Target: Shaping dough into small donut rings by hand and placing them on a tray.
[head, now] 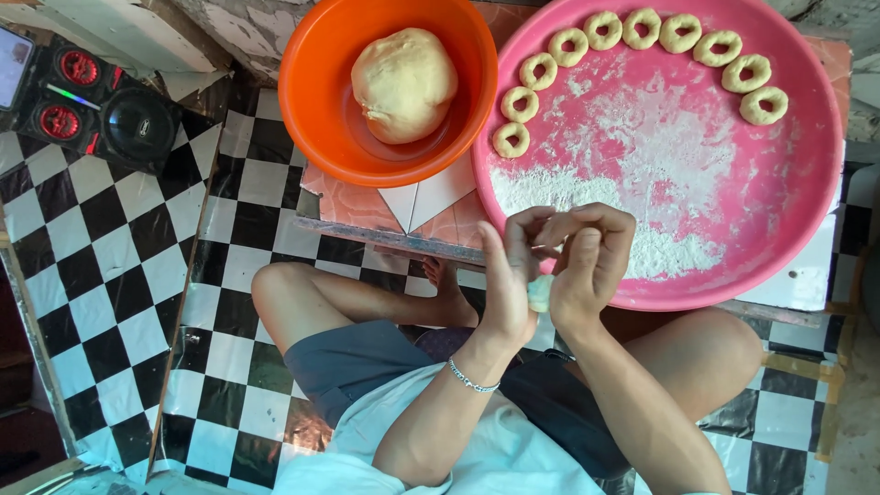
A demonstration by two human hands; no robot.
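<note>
Dough piece (540, 293): small, pale, pressed between both palms, near edge of pink tray (807, 211). Left hand (510, 275): fingers extended, palm flat against dough; beaded bracelet (471, 378) on wrist. Right hand (587, 261): fingers curled over left fingertips, cupping dough. Tray: flour patch (660, 156) at centre, nine dough rings (642, 29) in arc along far rim. Left of tray: orange bowl (312, 101) w/ dough ball (404, 84). Far left: black speaker (92, 105) on checkered floor (101, 275).
</note>
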